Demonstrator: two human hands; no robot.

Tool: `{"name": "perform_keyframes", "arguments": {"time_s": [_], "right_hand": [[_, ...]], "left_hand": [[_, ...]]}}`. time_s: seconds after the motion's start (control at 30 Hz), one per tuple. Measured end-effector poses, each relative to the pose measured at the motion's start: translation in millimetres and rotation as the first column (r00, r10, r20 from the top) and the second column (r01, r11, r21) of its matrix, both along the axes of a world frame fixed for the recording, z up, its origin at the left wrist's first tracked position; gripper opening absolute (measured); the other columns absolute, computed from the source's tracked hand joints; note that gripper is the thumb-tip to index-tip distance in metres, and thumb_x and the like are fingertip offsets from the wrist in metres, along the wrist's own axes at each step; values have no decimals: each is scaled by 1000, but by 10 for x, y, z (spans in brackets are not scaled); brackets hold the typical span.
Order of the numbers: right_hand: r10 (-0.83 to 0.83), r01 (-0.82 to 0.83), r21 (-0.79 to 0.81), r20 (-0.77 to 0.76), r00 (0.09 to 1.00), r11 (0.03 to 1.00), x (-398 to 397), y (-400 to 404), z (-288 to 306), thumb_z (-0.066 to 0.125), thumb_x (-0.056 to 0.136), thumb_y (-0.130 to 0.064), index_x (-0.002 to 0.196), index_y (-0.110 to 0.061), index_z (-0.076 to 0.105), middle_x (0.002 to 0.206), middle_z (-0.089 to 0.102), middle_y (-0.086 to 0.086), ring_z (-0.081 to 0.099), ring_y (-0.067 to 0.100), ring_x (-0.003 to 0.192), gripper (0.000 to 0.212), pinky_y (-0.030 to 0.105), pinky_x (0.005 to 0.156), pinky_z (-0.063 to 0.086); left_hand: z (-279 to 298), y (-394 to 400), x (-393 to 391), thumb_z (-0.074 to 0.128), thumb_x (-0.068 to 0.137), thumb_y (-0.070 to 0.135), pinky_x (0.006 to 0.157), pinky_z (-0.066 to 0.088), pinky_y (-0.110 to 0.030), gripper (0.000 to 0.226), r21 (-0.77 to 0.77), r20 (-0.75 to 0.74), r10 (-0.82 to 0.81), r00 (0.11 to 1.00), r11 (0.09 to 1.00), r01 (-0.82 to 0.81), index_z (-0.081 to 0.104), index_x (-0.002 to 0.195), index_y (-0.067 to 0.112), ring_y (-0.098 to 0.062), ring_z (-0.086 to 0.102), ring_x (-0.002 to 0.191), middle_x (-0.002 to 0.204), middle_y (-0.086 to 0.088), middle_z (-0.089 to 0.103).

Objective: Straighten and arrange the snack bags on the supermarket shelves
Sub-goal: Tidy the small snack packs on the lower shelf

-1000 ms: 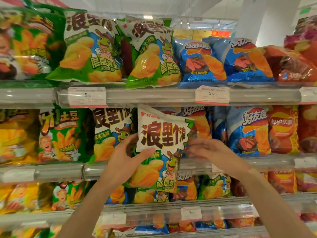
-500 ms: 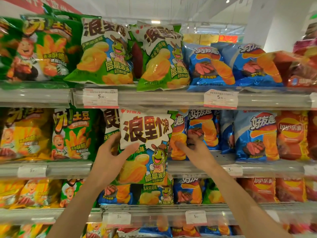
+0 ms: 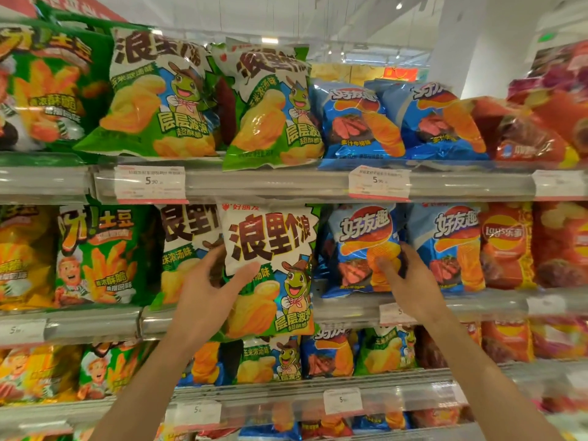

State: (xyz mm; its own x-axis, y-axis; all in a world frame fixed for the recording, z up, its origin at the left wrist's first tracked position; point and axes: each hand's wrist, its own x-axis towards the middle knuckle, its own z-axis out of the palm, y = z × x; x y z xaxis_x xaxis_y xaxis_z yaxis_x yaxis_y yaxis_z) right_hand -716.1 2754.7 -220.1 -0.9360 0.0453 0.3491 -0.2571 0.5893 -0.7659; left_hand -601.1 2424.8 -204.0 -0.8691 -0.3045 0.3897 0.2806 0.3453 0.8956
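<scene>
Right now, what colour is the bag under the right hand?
Blue bag, orange chips pictured; right hand; head view.

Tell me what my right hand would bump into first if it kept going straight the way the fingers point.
Your right hand already touches the blue chip bag on the middle shelf, fingers pointing up and inward. Going on, it would likely push that bag back; what lies behind it is hidden.

White-and-green crinkly chip bag w/ cartoon frog: "浪里个浪", "层层波浪". Blue glossy bag right of it: "好友趣". Red bag further right: "Lay's 乐事". White price tag above-left: "5.90".
</scene>
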Motion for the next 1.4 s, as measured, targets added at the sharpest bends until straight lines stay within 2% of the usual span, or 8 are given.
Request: {"name": "perform_keyframes", "arguments": {"time_s": [0.17,0.33,0.63,0.77,0.87,1.03,1.2,1.4], "right_hand": [[-23,45,106,-199,980,993,104,-75,-68,62,97,-47,159,-18,27,152,46,11,46,31,139,77,45,107,46],[-30,69,248,-158,987,966,122,-199,-128,48,92,-64,163,-20,23,167,20,19,19,37,154,87,52,121,29],[23,102,247,-459,888,964,330,-356,29,64,94,-48,132,-16,62,138,53,7,48,25,129,49,49,105,47],[229,-225,46,-141,963,973,546,-717,94,52,90,-70,139,-30,54,124,61,-16,59,0,111,64,29,96,54],[381,-375,-171,3,925,911,567,-916,27,60,89,-64,130,-56,46,119,66,-31,61,-11,111,44,13,90,53],[379,-352,-360,5,925,864,453,-1019,24,69,92,-47,137,-37,50,122,67,-21,64,-7,109,50,12,87,52],[309,-278,-400,13,951,873,248,-1122,107,64,97,-46,137,-36,46,119,59,-29,56,-11,113,45,-1,78,43],[193,-191,-425,-38,980,885,124,-1377,121,57,102,-44,151,-23,40,113,56,-28,56,-4,103,56,-4,74,39]], "left_hand": [[-7,149,-106,67,69,74,92,56,-38,73,-4,28,41,999,999,-40,61,131,36,-7,67,109,117,19,72],[21,209,-130,67,68,74,101,53,-41,82,-12,58,65,996,998,-65,57,138,33,-7,63,117,122,20,68],[43,247,-138,70,71,71,95,55,-33,65,-1,66,59,996,998,-59,63,126,37,3,65,107,112,24,72],[69,296,-180,68,74,71,86,54,-22,61,-40,60,49,997,998,-46,65,125,38,9,66,99,105,29,73],[84,319,-178,66,74,71,93,56,-30,58,-57,56,35,998,998,-32,64,122,40,7,66,102,105,30,72],[131,160,-96,60,80,69,96,55,-31,68,-104,16,26,1000,994,-24,58,139,36,1,64,111,122,18,69],[69,-122,-40,66,97,35,106,46,-49,32,-450,-325,274,905,797,-403,73,121,15,-22,49,127,133,-4,58],[-51,-304,-133,63,88,44,112,27,-61,64,-537,-374,446,813,611,-582,56,144,15,-45,27,146,160,-25,31]]}}
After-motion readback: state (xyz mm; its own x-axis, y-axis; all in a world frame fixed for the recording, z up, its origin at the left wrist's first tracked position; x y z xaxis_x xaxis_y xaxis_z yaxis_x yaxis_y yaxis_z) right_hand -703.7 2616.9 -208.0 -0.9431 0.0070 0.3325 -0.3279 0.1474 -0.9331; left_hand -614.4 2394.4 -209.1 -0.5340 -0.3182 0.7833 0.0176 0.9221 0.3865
